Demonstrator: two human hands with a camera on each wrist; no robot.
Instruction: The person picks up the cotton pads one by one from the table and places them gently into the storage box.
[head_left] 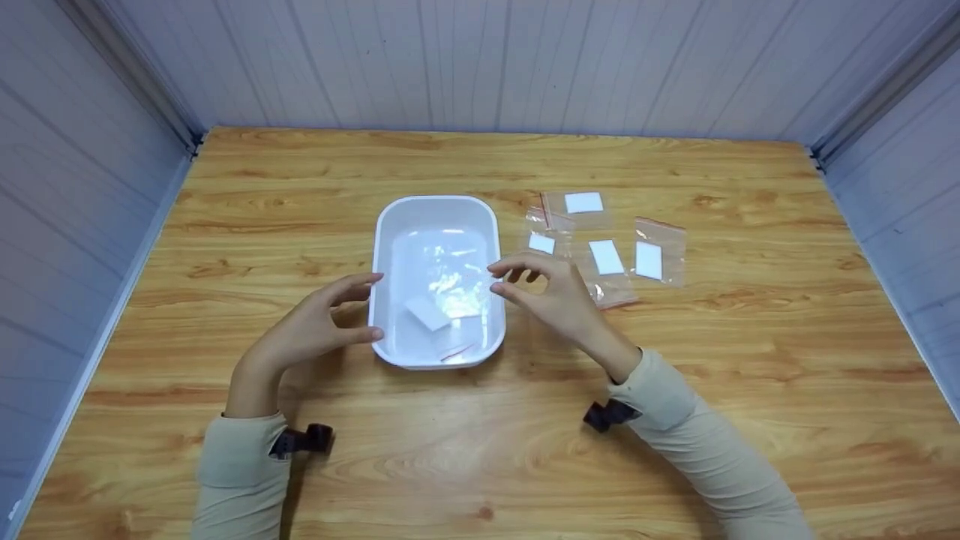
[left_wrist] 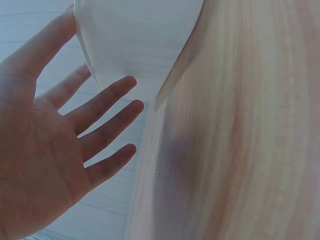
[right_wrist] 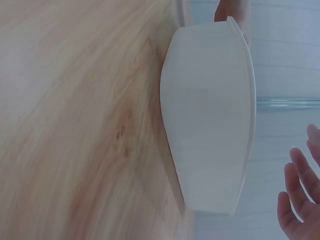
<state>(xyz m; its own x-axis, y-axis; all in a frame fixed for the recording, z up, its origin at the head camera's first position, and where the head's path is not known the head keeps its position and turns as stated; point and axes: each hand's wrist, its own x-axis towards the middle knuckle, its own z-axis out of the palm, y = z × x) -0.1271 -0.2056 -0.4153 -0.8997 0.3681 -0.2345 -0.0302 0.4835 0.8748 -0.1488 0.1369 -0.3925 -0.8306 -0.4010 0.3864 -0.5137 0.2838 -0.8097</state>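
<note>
A white plastic tub (head_left: 439, 214) stands on the table, with clear zip bags (head_left: 456, 266) and a white card (head_left: 428, 313) inside. At its left rim is my left hand (head_left: 311, 322), thumb tip and index tip right at the edge. In the left wrist view the fingers (left_wrist: 112, 125) of that hand spread out straight beside the tub's outer wall. My right hand (head_left: 551, 296) hovers by the right rim, thumb and index parted with nothing visible between them. The right wrist view shows its fingers loosely extended, apart from the tub (right_wrist: 210, 110).
Right of the tub lie several clear zip bags, each with a white card: one at the back (head_left: 584, 202), one at the far right (head_left: 649, 260), others nearer my right hand. The wooden table (head_left: 450, 442) meets pale panelled walls (head_left: 465, 67) behind and at both sides.
</note>
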